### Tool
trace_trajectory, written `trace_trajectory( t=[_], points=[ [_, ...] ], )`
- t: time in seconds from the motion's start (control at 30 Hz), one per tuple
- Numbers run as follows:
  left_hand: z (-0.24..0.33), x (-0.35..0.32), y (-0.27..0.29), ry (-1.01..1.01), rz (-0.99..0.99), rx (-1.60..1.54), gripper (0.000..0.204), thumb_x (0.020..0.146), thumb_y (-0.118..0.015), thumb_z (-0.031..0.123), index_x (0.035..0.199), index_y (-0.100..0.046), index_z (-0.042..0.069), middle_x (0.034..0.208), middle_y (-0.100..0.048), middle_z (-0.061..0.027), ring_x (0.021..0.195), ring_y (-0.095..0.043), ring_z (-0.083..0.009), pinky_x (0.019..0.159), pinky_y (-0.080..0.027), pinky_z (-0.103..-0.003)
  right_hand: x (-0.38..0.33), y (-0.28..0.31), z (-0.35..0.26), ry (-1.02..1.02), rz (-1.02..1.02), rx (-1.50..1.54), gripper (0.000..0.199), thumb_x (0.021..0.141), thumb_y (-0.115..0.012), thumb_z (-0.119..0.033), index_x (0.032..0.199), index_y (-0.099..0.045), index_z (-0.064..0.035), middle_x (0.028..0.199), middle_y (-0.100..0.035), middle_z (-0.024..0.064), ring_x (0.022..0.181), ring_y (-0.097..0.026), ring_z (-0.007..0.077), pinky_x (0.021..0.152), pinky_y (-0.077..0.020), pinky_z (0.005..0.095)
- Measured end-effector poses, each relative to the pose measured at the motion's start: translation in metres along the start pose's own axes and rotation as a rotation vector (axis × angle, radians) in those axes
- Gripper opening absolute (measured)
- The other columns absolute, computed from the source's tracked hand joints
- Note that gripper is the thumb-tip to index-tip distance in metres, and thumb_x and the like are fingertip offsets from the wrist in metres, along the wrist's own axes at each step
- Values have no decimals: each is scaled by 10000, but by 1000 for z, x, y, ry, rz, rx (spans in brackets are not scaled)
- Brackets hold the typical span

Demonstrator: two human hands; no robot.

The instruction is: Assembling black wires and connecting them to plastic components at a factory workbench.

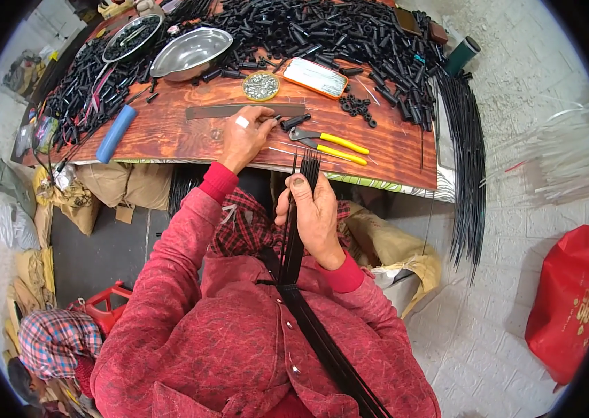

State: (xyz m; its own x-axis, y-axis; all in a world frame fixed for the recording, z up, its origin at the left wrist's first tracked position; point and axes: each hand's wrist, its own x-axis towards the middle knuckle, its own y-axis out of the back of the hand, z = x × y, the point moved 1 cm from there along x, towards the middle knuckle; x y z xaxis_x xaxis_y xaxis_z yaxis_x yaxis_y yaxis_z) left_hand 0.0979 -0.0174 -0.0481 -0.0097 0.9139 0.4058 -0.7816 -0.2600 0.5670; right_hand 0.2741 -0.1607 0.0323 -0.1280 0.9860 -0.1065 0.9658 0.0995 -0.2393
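My right hand (316,219) is closed around a bundle of thin black cables (293,254). Their tips fan out above my thumb, and the lengths run down across my chest. On the table's front part rests my left hand (242,139), with white tape on its back. Its thumb and fingers are pinched together; what is between them is too small to make out. Just right of those fingertips lies a black cylindrical sleeve (296,122). Yellow-handled pliers (329,143) lie to its right. Behind my left hand is a flat dark strip (204,112).
Black sleeves (294,31) are heaped along the table's far side. Nearer stand a steel bowl (193,52), a round dish of small metal pieces (261,86) and a white-lined tray (315,76). A blue roll (116,134) lies left; black cables (468,167) hang off the right edge.
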Motion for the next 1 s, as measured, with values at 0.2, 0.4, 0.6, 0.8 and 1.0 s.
trace_trajectory(
  t=[0.2,0.4,0.6,0.8,1.0],
  points=[
    [4,3,2,-26,-33,40,208,911,-751,188,1060,-763,44,947,-725,-113,773,-682,-221,709,-545,-338,2,5,2,10,-4,31,367,1088,-529,-376,1082,-531,-9,690,-614,75,555,-607,145,545,-506,263],
    [17,23,-3,-91,15,80,155,895,-734,176,991,-760,57,945,-714,-125,863,-695,-307,748,-553,-420,1,5,2,-2,5,29,375,1089,-523,-383,1075,-526,-9,689,-618,79,553,-608,147,543,-505,265],
    [41,44,-18,-327,-214,371,296,771,-839,346,774,-776,57,846,-707,-155,865,-659,-368,770,-544,-464,1,6,2,12,14,35,384,1090,-521,-389,1070,-522,-5,682,-618,80,548,-606,148,544,-504,265],
    [43,53,-25,-341,-330,450,301,793,-837,336,875,-775,53,867,-695,-151,873,-669,-358,755,-540,-444,0,8,4,35,4,21,382,1093,-513,-386,1079,-522,-4,682,-618,80,549,-604,145,545,-504,268],
    [31,65,2,1,-290,-106,291,957,-692,291,1006,-701,5,938,-703,-87,889,-663,-222,788,-523,-354,0,10,4,18,18,24,389,1091,-516,-390,1084,-521,-1,686,-618,79,548,-602,144,545,-504,268]
  ],
)
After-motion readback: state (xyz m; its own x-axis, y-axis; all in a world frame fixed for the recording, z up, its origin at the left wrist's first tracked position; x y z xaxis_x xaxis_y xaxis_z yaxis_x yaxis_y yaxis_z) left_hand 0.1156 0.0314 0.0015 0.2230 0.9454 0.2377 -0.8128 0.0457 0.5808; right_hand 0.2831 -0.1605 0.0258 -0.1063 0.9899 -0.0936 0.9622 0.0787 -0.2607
